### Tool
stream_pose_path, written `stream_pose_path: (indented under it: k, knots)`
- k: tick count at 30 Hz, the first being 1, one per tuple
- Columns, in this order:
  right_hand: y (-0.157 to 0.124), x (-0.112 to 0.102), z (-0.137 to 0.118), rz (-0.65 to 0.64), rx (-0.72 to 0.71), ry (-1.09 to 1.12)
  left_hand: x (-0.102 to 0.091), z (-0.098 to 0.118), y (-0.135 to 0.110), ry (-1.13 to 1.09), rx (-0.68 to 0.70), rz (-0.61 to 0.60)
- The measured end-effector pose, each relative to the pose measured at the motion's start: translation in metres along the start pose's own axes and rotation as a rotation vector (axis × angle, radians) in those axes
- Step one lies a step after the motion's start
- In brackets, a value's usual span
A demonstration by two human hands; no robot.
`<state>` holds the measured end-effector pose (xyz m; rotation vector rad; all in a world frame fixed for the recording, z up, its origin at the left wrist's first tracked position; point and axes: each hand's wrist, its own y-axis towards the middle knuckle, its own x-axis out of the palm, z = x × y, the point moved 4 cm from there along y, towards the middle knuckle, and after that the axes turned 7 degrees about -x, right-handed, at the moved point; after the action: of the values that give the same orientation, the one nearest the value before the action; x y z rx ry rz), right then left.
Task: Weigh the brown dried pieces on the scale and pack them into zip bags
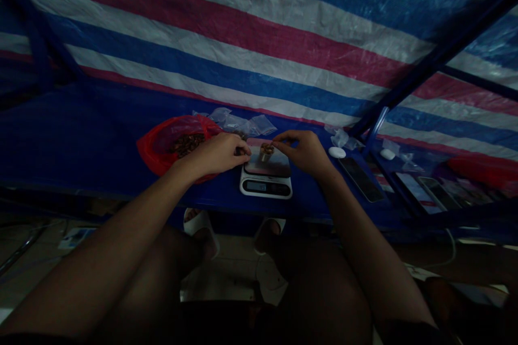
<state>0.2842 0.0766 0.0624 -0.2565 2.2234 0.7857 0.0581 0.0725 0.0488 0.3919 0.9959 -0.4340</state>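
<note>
Right hand (306,152) arches inward — fingertips (275,144) at the small cup (265,156).

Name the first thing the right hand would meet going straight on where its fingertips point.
Likely the cup on the scale; the right hand is at its rim, contact unclear.

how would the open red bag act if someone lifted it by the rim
The red bag would probably flop and fold, as its wall looks thin and lies slack. The many brown pieces inside would likely slump together and pull it downward. With its mouth wide open, it might spill some if tilted.
</note>
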Motion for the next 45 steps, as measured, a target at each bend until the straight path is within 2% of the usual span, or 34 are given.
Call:
stream_pose_path:
  k: [11, 17, 20, 25, 29, 37, 45]
  knots:
    - [-0.001, 0.001, 0.001, 0.011, -0.032, 0.014, 0.001, 0.0, 0.0, -0.016, -0.006, -0.014]
    - [0.0, 0.0, 0.002, 0.042, -0.021, 0.052, 0.002, -0.003, 0.001, -0.04, -0.003, 0.016]
    - [0.0, 0.0, 0.003, 0.061, -0.005, 0.056, -0.002, -0.001, 0.001, -0.12, -0.012, 0.082]
    - [-0.001, -0.001, 0.004, 0.091, 0.014, 0.041, -0.01, 0.009, -0.001, -0.303, 0.029, 0.274]
    - [-0.001, -0.001, 0.005, 0.095, 0.025, 0.065, -0.008, 0.017, 0.002, -0.384, 0.053, 0.344]
    - [-0.001, -0.002, 0.003, 0.094, 0.03, 0.063, 0.006, 0.02, 0.012, -0.308, 0.105, 0.342]
    - [-0.001, 0.0, 0.001, 0.053, 0.033, 0.068, 0.009, 0.02, 0.016, -0.281, 0.113, 0.331]
